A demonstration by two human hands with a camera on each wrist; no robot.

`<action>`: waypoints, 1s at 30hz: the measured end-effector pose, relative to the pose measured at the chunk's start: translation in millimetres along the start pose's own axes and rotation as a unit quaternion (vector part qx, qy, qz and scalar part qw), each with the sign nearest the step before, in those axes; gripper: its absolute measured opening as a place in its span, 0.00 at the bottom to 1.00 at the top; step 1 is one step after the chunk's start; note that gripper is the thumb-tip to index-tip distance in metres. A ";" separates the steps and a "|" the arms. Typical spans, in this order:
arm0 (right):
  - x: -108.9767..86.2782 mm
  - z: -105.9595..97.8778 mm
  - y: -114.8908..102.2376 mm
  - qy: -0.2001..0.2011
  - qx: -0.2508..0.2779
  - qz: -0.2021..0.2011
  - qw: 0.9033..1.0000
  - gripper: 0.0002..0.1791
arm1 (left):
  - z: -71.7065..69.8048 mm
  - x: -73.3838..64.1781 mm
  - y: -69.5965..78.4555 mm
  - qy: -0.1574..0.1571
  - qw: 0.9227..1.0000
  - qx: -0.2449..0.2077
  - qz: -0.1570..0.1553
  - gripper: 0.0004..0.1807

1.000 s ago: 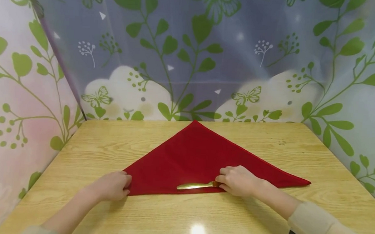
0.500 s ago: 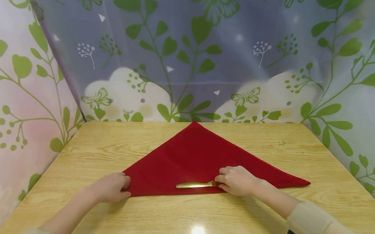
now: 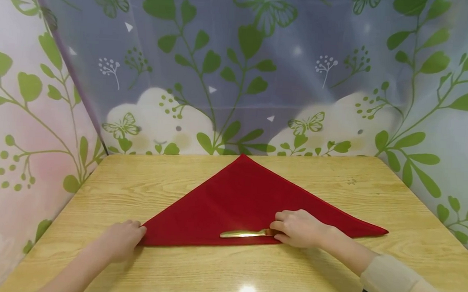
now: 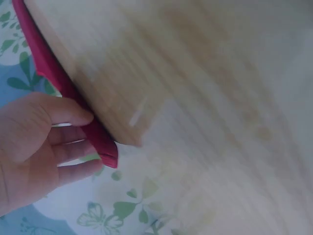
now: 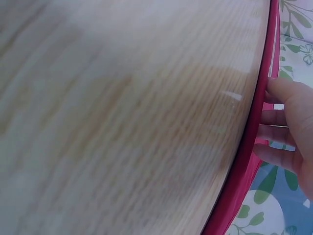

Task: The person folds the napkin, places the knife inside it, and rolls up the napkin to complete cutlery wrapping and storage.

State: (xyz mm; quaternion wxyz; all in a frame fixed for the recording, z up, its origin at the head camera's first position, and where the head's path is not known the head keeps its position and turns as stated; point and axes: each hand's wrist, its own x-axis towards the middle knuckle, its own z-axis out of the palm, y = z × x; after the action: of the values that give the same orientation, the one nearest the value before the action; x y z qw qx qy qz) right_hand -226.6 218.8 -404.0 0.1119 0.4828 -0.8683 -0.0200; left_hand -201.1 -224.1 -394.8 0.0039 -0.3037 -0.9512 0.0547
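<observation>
Red cloth (image 3: 234, 199) is spreading farther left of the knife (image 3: 242, 234), left hand (image 3: 120, 241) pinching its corner; whether right hand (image 3: 300, 228) is gripping the knife, I cannot tell.

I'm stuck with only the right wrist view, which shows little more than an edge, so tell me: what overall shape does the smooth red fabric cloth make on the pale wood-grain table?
Observer: In the head view, the smooth red fabric cloth lies as a broad triangle.
Operator: Is anything lying on it?
Observer: Yes, a slim, gold-coloured metal utensil, knife-like in shape, lies near its front edge.
Operator: And is its left corner being held?
Observer: Yes, the person's left hand pinches that corner.
</observation>
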 end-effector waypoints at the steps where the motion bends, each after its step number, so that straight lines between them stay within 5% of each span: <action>1: -0.7 -0.5 0.1 0.000 -0.002 0.001 1.000 0.06 | 1.2 -1.7 -0.8 0.007 1.000 0.016 0.001 0.09; 5: -1.9 -1.7 1.1 -0.002 -0.013 0.004 1.000 0.08 | 4.8 -7.5 -4.7 0.029 0.998 0.056 -0.009 0.09; 16: -2.7 -2.7 4.8 -0.020 0.016 0.006 1.000 0.05 | 7.4 -18.7 -8.7 0.055 0.995 0.065 -0.044 0.11; 30: -3.4 0.4 5.6 -0.001 0.033 -0.006 0.999 0.04 | 6.8 -17.8 -8.9 0.050 0.996 0.065 -0.044 0.10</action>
State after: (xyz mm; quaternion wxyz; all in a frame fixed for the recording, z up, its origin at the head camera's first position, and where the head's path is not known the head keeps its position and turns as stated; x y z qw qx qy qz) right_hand -229.6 224.7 -404.1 0.0948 0.4914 -0.8657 0.0077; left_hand -192.0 -242.3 -400.2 0.0735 -0.2630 -0.9567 0.1010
